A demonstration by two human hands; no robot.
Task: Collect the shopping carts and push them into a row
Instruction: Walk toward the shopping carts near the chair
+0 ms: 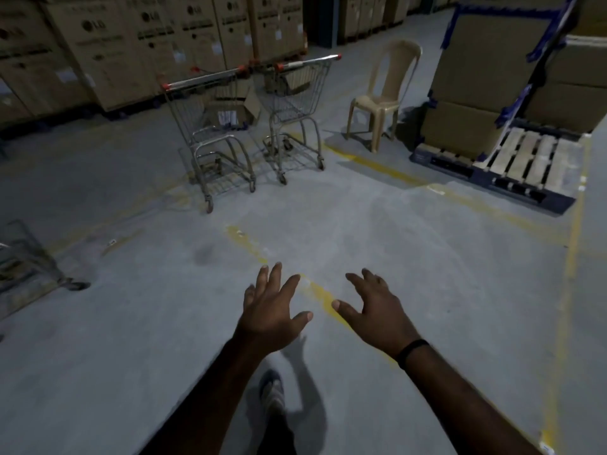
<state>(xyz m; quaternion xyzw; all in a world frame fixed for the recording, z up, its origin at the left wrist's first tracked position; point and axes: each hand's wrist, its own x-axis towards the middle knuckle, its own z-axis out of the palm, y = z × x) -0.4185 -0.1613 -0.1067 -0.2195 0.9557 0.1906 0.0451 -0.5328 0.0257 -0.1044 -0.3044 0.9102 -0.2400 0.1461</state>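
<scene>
From the head view, the person's left hand (274, 310) and right hand (374, 311) are both stretched forward over the grey floor (427, 257), palms down, with the fingers (275, 274) spread wide and holding nothing. A black band (412, 353) sits on the right wrist. Below the arms one shoe (272, 390) stands on the floor. Well ahead of the hands stand two shopping carts side by side, the left cart (213, 136) and the right cart (295, 103), both with red-tipped handle bars turned toward the person. Each has some cardboard in its basket. Part of a third cart (23, 257) shows at the left edge, apart from the other two. Behind the carts rises a wall of big cardboard boxes (131, 44). A beige plastic chair (387, 93) stands to the right of the carts, and further right more boxes rest on a pallet (525, 165). Worn yellow lines (328, 300) cross the floor under the hands.
</scene>
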